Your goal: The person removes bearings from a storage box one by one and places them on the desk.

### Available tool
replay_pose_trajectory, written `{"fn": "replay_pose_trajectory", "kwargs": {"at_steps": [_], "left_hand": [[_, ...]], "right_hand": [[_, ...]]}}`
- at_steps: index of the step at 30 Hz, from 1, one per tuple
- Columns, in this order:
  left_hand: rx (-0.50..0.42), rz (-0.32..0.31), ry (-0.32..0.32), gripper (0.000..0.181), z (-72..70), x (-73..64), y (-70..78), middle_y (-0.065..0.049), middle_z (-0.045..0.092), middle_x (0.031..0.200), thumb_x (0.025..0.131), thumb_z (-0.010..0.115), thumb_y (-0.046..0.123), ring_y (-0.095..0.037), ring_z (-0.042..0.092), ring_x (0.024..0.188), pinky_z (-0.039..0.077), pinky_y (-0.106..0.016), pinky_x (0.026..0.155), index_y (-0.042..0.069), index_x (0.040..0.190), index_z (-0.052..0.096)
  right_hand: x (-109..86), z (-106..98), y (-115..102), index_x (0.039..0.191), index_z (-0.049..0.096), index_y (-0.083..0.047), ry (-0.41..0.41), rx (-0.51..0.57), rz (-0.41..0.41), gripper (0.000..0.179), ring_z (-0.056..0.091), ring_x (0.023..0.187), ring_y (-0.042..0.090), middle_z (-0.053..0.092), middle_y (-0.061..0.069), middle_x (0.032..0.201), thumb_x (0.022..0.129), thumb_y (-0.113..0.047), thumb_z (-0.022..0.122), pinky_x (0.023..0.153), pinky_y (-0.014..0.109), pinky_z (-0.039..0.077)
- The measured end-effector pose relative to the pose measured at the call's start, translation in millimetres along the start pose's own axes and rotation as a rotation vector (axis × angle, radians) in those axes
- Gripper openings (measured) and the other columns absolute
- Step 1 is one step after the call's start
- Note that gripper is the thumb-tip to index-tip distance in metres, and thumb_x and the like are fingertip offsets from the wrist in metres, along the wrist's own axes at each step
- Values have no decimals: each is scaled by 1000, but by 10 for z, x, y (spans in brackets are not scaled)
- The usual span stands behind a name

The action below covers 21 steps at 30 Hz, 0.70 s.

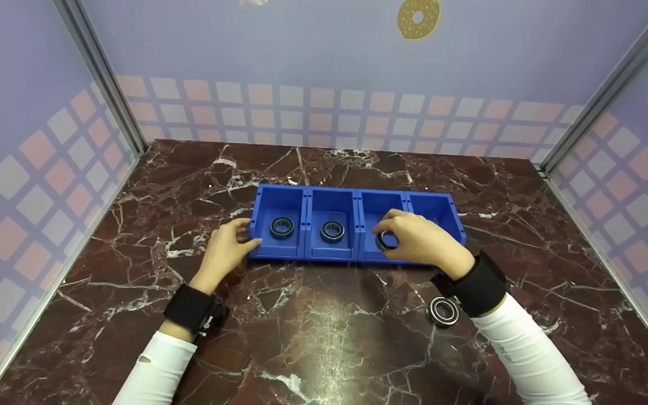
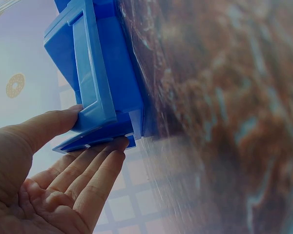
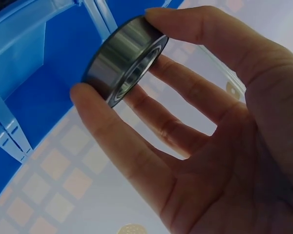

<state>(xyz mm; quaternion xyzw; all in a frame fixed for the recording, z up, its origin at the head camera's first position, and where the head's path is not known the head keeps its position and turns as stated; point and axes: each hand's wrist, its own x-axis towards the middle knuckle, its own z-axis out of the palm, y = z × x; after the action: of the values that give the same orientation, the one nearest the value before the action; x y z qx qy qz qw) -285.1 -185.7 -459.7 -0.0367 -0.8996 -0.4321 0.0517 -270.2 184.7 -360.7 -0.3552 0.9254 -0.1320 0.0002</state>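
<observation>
A row of joined blue parts bins stands on the dark marbled table. My left hand grips its left end, the thumb at the rim and the fingers along the outer side wall. A ball bearing is pinched by its outer ring between thumb and fingertips of my right hand, over the third compartment from the left. One bearing lies flat in the leftmost compartment and another bearing in the second. My right hand partly covers the third and fourth compartments.
A loose bearing lies on the table in front of the bins, close to my right wrist strap. Purple panels with a tile pattern enclose the table at the back and both sides.
</observation>
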Motion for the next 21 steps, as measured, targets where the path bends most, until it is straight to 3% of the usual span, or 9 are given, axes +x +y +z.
{"fn": "replay_pose_trajectory", "kwargs": {"at_steps": [9, 21], "left_hand": [[-16, -2, 3, 52, 0, 2, 4, -34, 65, 125, 92, 78, 6, -44, 69, 111, 56, -51, 97, -13, 136, 58], [-5, 8, 5, 49, -2, 2, -7, -34, 65, 125, 93, 77, 6, -45, 69, 110, 56, -52, 96, -13, 135, 59]], "right_hand": [[-70, 14, -27, 113, 77, -3, -16, 17, -16, 34, 57, 83, 21, 66, 11, 104, 79, -1, 77, 73, 41, 52], [-162, 81, -59, 115, 76, -3, -52, 18, -16, 38, 67, 93, 27, 67, 10, 107, 77, -1, 81, 81, 45, 58]]}}
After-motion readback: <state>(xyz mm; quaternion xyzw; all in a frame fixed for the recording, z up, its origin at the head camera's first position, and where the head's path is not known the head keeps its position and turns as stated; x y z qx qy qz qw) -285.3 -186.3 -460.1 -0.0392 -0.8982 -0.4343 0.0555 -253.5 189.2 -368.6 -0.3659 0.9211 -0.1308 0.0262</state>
